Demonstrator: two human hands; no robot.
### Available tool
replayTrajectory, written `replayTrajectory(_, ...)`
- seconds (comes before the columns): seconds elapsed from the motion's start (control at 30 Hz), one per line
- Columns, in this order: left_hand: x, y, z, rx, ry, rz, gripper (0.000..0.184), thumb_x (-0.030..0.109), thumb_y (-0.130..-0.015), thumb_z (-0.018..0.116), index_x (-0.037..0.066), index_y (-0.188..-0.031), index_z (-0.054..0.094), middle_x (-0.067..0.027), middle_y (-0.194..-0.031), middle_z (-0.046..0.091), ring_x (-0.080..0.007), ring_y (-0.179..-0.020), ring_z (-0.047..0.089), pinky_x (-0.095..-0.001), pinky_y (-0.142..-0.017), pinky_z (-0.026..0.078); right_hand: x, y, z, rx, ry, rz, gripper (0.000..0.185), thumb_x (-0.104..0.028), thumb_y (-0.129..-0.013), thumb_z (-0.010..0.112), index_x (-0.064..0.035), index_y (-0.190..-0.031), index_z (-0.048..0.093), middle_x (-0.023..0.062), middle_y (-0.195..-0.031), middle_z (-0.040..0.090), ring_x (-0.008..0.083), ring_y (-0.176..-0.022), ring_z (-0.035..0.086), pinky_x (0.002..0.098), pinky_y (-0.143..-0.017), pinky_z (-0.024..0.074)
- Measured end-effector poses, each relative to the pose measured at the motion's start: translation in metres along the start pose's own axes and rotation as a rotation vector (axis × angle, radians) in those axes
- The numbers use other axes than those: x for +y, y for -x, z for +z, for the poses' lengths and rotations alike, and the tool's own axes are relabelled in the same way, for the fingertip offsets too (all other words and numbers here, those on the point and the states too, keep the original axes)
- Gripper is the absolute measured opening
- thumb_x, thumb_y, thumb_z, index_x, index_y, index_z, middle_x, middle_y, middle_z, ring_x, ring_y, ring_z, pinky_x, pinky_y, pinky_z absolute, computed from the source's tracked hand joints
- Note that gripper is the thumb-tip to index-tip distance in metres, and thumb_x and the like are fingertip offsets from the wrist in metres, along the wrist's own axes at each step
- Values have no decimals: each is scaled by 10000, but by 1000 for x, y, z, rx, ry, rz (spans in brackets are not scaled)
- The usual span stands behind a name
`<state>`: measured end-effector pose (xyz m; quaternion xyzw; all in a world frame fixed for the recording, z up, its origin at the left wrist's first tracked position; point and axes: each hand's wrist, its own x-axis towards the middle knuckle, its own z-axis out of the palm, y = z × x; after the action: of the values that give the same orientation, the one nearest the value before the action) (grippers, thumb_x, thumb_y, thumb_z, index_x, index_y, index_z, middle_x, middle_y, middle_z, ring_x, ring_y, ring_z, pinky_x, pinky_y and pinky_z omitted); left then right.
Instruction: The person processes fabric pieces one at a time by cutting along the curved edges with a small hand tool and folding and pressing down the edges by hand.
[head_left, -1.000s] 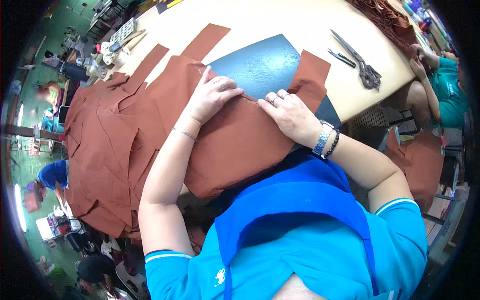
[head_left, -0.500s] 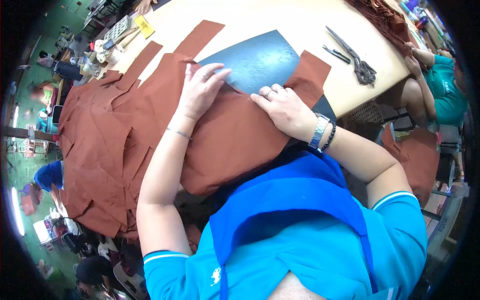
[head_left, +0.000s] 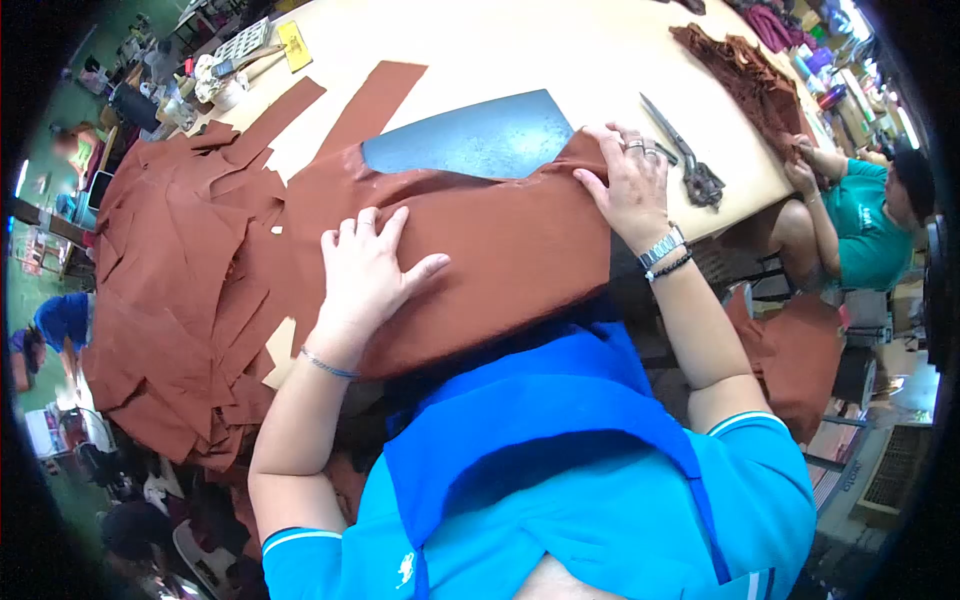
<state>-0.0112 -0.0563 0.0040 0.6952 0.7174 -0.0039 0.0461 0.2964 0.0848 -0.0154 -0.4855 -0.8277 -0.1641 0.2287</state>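
Note:
A reddish-brown leather piece (head_left: 500, 245) lies in front of me, partly over a smooth dark blue-grey board (head_left: 470, 140). My left hand (head_left: 368, 265) rests flat on the leather with fingers and thumb spread. At the piece's right end, my right hand (head_left: 632, 185) has its fingers curled over the bunched edge; the fingertips are partly hidden. Just beyond that hand are large metal shears (head_left: 675, 130) with dark wrapped handles. To the left, a heap of similar leather pieces (head_left: 180, 290) overhangs the table edge.
A leather strip (head_left: 375, 110) lies behind the piece on the pale table (head_left: 500, 45). A brush (head_left: 245, 60) and a yellow card (head_left: 294, 46) sit at the back left. On the right, a co-worker (head_left: 870, 215) handles dark brown material (head_left: 740, 85).
My left hand has come down from a raised edge and now lies flat on the leather. My right hand has moved right to the end of the piece, where the protruding flap is now bunched.

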Motion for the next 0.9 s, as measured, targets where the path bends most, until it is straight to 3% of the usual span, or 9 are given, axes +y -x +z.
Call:
replayTrajectory(0.13, -28, 3, 21, 119, 47, 319, 901, 708, -803, 629, 149, -1487, 455, -184, -1588, 311, -376, -1471, 271, -615, -1172, 203, 2, 10, -4, -175, -48, 106, 645, -588, -835, 689, -143, -1286, 567, 127, -1118, 625, 316, -1055, 619, 493, -857, 475)
replayTrajectory(0.3, -14, 28, 39, 61, 178, 164, 982, 757, -775, 617, 164, -1526, 396, -190, -1618, 242, -394, -1506, 180, -636, -1182, 150, 14, 9, 15, -278, -455, 286, 345, -254, -882, 718, -125, -1179, 598, 101, -949, 694, 294, -961, 668, 435, -818, 524)
replayTrajectory(0.37, 11, 47, 30, 53, 93, 105, 989, 757, -766, 626, 160, -1523, 407, -200, -1607, 261, -399, -1493, 213, -630, -1170, 181, 18, -13, 20, -207, -445, 197, 245, -120, -888, 672, -99, -1129, 633, 115, -923, 717, 308, -884, 692, 425, -783, 550)
replayTrajectory(0.43, 29, 60, 30, 194, 54, 145, 958, 781, -738, 626, 130, -1434, 522, -219, -1451, 428, -397, -1338, 388, -590, -1126, 254, 20, -40, 32, -146, -426, 12, 235, -86, -895, 648, -96, -1130, 645, 112, -922, 725, 305, -911, 695, 425, -781, 555)
replayTrajectory(0.5, 39, 64, 30, 245, 82, 183, 938, 784, -735, 624, 106, -1381, 572, -207, -1348, 487, -377, -1243, 442, -534, -1064, 309, 10, -73, 35, -210, -381, 39, 248, -48, -898, 619, -77, -1143, 645, 148, -1027, 711, 324, -989, 679, 425, -827, 549)
replayTrajectory(0.6, 50, 64, 33, 281, 82, 170, 910, 767, -746, 629, 97, -1361, 592, -184, -1255, 523, -328, -1146, 488, -460, -970, 348, -8, -108, 36, 174, -553, -165, 257, -32, -903, 601, -60, -1156, 635, 179, -1155, 666, 351, -1074, 645, 420, -888, 534)
replayTrajectory(0.63, 52, 63, 32, 271, 89, 151, 908, 766, -747, 630, 98, -1362, 592, -180, -1243, 528, -320, -1130, 495, -452, -958, 352, -14, -107, 31, 135, -616, -156, 257, -34, -903, 603, -56, -1158, 629, 182, -1180, 650, 358, -1085, 636, 421, -902, 528)
replayTrajectory(0.8, 50, 37, 17, 371, 190, 122, 432, 439, -792, 760, 113, -1061, 670, -89, -1085, 597, -262, -1033, 564, -434, -878, 385, -37, -60, 25, -53, -738, -263, 265, -62, -893, 645, -43, -1154, 605, 164, -1138, 628, 356, -1057, 617, 414, -910, 516)
replayTrajectory(0.9, 50, -10, 15, 579, 269, 172, 345, 344, -836, 738, 99, -1068, 669, -96, -1082, 610, -286, -1036, 597, -430, -857, 443, -47, -26, 37, -154, -772, -255, 279, -80, -880, 676, -43, -1147, 605, 159, -1102, 628, 356, -1027, 618, 414, -892, 520)
